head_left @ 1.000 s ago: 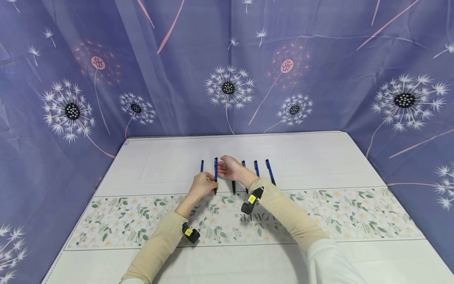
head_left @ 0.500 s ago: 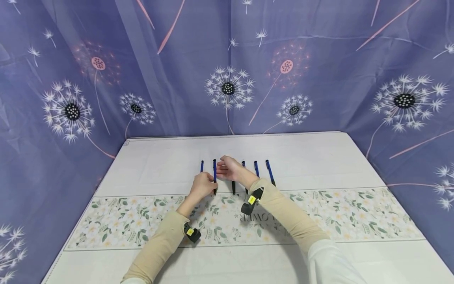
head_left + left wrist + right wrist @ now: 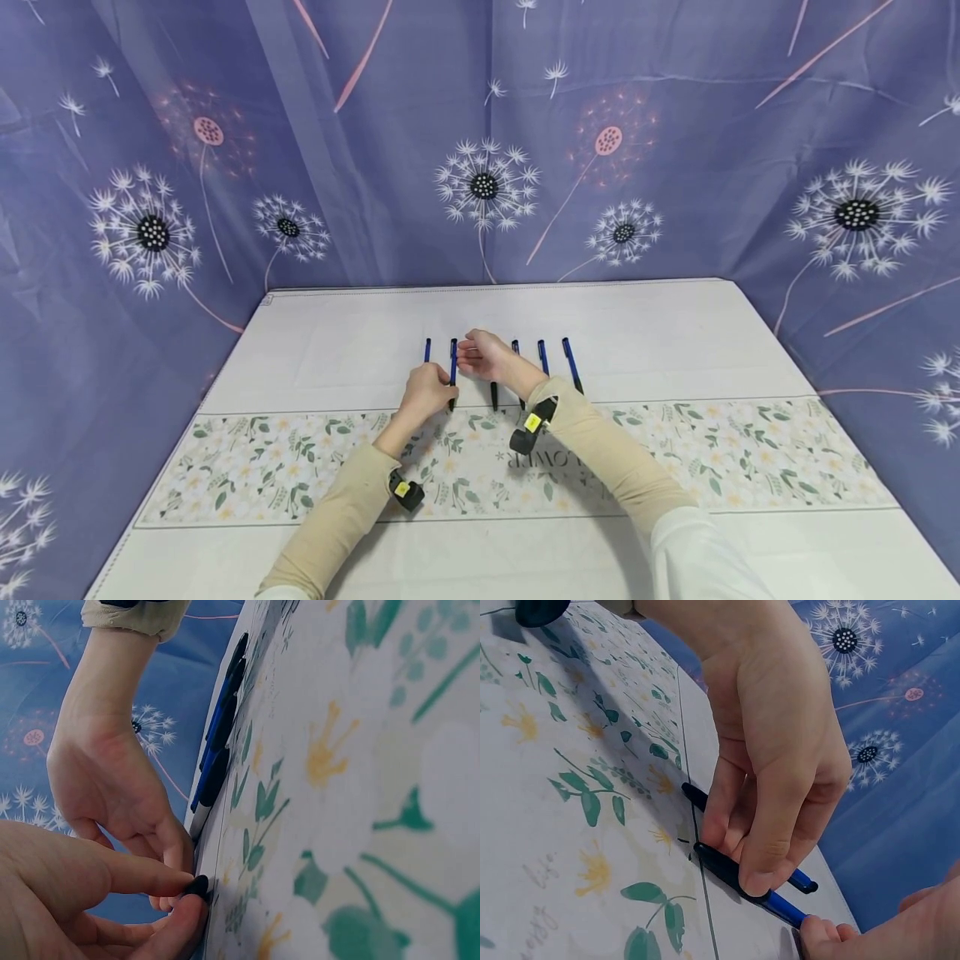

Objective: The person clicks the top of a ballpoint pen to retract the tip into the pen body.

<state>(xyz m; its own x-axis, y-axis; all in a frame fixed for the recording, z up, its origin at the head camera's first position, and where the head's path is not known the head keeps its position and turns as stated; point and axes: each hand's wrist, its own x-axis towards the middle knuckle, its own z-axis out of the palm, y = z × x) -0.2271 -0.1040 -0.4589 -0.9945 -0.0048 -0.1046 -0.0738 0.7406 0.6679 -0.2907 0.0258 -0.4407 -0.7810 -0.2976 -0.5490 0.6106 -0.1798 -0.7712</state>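
Observation:
Thumb and fingers of my left hand (image 3: 426,392) pinch a blue-and-black pen (image 3: 453,360) near its black tip end, low on the white tabletop cover. In the left wrist view the black tip (image 3: 196,885) pokes out between thumb and forefinger. My right hand (image 3: 487,357) is just right of the same pen, its fingers loosely extended and fingertips at the pen's blue upper part. From the right wrist view, those fingers (image 3: 817,934) meet the blue barrel (image 3: 784,906). Another pen (image 3: 428,350) lies to the left, partly behind the left hand.
Right of the held pen lie several like pens in a row: a black end (image 3: 494,397) shows below the right hand, then a pen (image 3: 542,357) and a slanted pen (image 3: 572,365). A floral band (image 3: 712,450) crosses the cover; a purple dandelion curtain (image 3: 390,167) stands behind.
The held pen has shifted slightly left and straightened, its upper end moving toward the left pen. My right fingers have edged left with it.

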